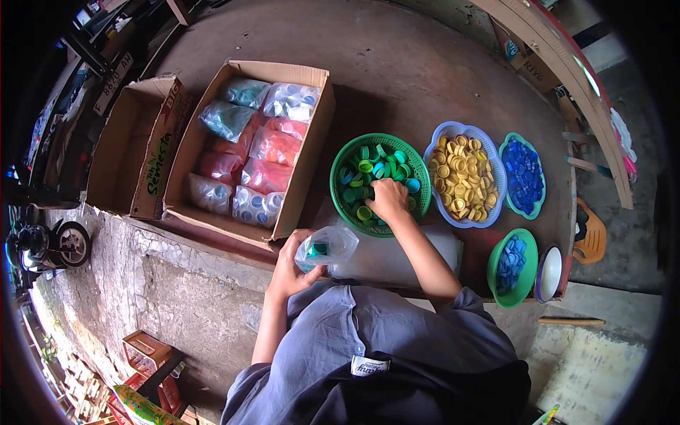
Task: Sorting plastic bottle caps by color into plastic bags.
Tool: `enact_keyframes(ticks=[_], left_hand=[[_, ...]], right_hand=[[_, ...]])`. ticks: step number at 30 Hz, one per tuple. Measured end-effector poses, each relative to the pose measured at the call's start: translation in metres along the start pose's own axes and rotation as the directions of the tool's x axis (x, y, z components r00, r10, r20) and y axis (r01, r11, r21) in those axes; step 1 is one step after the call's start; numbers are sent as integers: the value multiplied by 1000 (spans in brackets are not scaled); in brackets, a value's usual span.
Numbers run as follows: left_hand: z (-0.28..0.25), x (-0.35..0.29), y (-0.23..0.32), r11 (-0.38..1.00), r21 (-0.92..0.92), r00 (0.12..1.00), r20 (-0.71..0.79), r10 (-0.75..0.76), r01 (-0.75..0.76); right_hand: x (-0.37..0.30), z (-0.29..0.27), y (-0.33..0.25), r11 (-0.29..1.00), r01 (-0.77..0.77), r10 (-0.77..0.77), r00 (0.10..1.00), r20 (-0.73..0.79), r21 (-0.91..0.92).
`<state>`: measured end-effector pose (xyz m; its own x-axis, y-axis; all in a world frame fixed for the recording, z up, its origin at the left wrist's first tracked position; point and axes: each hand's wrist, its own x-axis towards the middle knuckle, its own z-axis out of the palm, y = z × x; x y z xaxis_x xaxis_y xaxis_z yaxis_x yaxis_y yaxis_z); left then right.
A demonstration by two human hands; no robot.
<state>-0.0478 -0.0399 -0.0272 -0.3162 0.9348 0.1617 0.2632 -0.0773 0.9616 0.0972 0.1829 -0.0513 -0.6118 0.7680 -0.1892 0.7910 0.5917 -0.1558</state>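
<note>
My left hand [287,265] is closed around a clear plastic bag [331,244], whose mouth faces up. A few teal bottle caps [317,249] show inside the bag. My right hand [390,199] reaches into a round green basket [338,147] full of green and teal bottle caps [375,164]. Its fingers are bent down among the caps, and their tips are hidden, so I cannot make out what they grip. Under my right forearm lies a stack of flat clear plastic bags [439,248].
Right of the green basket stand a lavender basket [431,142] of yellow caps, a teal basket [540,159] of dark blue pieces, a green bowl [525,283] of light blue caps and a white bowl [550,275]. Left are a carton [322,134] of filled bags and another carton [117,159].
</note>
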Motion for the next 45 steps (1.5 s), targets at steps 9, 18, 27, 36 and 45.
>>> enact_keyframes(ticks=[9, 18, 27, 36, 45], left_hand=[[-1, 0, -2, 1000, -8, 1000, -8, 18, -18], [2, 4, -1, 999, 29, 999, 29, 25, -26], [3, 5, 2, 999, 28, 998, 47, 32, -33], [1, 2, 0, 1000, 8, 999, 35, 10, -11], [1, 4, 3, 999, 28, 999, 30, 16, -17]], right_hand=[[-42, -42, -1, 984, 81, -40, 967, -250, 157], [-82, -81, -19, 871, 360, -139, 834, -534, 335], [-103, -62, -64, 729, 601, -481, 790, -380, 328], [-60, -52, -11, 729, 267, -58, 942, -332, 630], [-2, 2, -1, 952, 304, -304, 953, -8, 22]])
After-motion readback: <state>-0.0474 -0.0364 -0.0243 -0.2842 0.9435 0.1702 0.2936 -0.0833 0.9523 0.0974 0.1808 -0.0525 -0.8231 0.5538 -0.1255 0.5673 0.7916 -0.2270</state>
